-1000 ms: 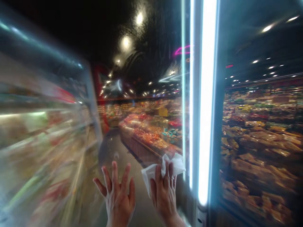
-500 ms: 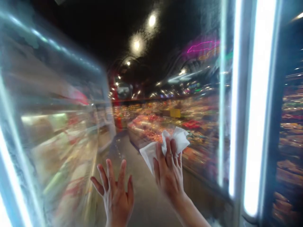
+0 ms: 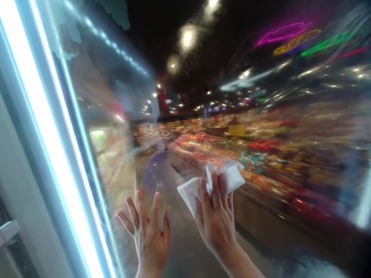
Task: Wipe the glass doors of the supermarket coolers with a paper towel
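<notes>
My right hand (image 3: 217, 222) has its fingers pressed over a white tissue (image 3: 233, 175), which sticks out on both sides of them. To its left, my left hand (image 3: 152, 239) is raised with the fingers spread and nothing in it. Both hands are held up in front of what looks like a glass pane (image 3: 179, 193) full of reflections. Whether the left palm touches the glass, I cannot tell.
A bright light tube (image 3: 50, 127) runs down the left side, beside a pale frame (image 3: 26, 166). Blurred heaps of colourful packaged goods (image 3: 263, 144) spread across the right, apparently reflected. Neon outlines (image 3: 285, 33) glow at the upper right.
The view has swung left: the left light tube came fully into sight and the right-hand tubes slid off. Both hands sit slightly further right in the picture, their poses the same.
</notes>
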Motion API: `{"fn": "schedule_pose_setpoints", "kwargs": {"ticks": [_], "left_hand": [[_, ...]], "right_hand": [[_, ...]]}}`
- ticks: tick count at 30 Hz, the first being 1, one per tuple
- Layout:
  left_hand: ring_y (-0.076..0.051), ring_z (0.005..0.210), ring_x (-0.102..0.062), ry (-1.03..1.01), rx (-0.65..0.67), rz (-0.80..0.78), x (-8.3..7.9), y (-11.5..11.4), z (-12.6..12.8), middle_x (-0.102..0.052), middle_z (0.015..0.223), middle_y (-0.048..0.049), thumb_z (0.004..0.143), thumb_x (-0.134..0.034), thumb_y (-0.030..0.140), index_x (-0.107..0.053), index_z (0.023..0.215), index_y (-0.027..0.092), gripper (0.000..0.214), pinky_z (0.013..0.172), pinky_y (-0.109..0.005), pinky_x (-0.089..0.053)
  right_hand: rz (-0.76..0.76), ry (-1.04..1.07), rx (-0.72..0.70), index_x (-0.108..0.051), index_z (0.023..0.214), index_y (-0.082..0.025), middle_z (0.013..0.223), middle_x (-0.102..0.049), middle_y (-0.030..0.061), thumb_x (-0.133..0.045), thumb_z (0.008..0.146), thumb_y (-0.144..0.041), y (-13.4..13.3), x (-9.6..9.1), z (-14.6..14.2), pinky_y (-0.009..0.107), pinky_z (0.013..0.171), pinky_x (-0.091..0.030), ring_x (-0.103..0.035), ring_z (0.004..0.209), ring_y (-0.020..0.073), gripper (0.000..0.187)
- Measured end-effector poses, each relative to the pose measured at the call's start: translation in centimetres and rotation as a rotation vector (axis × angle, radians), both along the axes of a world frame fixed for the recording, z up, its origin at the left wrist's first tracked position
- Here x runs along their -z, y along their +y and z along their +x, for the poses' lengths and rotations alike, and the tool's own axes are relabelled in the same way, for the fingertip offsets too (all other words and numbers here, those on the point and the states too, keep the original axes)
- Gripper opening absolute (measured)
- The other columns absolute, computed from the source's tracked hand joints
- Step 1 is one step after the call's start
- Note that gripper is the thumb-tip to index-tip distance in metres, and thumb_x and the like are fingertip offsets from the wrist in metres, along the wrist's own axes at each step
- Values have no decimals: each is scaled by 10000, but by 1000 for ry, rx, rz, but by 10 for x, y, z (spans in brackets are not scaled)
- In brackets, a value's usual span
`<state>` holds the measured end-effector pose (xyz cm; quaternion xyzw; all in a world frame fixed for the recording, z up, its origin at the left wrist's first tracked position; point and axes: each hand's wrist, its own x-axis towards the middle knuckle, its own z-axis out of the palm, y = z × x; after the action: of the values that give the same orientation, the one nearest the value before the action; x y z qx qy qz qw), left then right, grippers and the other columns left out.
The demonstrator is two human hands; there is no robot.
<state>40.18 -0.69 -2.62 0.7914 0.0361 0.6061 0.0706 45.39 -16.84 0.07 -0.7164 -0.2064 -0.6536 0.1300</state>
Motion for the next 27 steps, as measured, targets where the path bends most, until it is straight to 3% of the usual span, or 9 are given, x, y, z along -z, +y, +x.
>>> {"fn": "schedule_pose_setpoints", "kwargs": {"ticks": [3,9,12,15,19,24,27], "left_hand": [[-376,1584,83,0,36,3,2,22,-3,-51,1738,-44,928,-613,174,-178,1615,409,846,1209,-781,58],[-369,1590,85,-24,108,-27,-12,45,-9,-12,1746,-18,940,-605,193,-191,1609,428,821,1231,-755,37],[-366,1601,26,-23,118,-62,-14,52,-10,-44,1749,-16,940,-606,199,-189,1603,458,825,1245,-734,35],[-365,1604,18,-21,129,-67,-19,56,-8,-37,1751,-12,944,-598,201,-178,1599,479,827,1247,-727,39],[-375,1600,60,-47,119,-29,-32,57,-6,12,1750,-17,958,-582,215,-158,1609,458,814,1225,-758,53],[-373,1603,42,-44,104,-23,-40,54,-4,-4,1749,-37,962,-578,203,-133,1618,447,829,1232,-754,29],[-378,1602,39,-64,115,-39,-48,48,-2,-15,1750,-35,966,-575,224,-145,1615,453,811,1226,-759,45]], "right_hand": [[-7,15,16,-82,1656,-116,1732,-21,132,-441,1043,-176,26,1,-8,512,1273,-220,-48,1610,308,713],[43,14,-34,-24,1658,-172,1730,-16,107,-453,1053,-213,68,-38,-17,537,1268,-228,-14,1613,277,743],[24,26,-21,-45,1657,-150,1730,17,98,-433,1053,-185,78,-34,-20,502,1285,-191,-14,1613,274,719],[7,16,-14,-43,1657,-146,1729,27,94,-430,1050,-172,85,-35,-21,486,1293,-167,-5,1613,271,720],[4,16,-43,-1,1657,-178,1725,-93,115,-440,1050,-202,90,-53,-20,540,1273,-234,-13,1611,271,750],[-20,8,-11,-55,1663,-175,1715,-165,135,-442,1038,-182,81,-45,-19,537,1252,-302,-46,1610,269,735],[-9,5,-26,-31,1665,-184,1711,-204,146,-443,1039,-200,73,-62,-17,565,1243,-308,-82,1609,295,750]]}}
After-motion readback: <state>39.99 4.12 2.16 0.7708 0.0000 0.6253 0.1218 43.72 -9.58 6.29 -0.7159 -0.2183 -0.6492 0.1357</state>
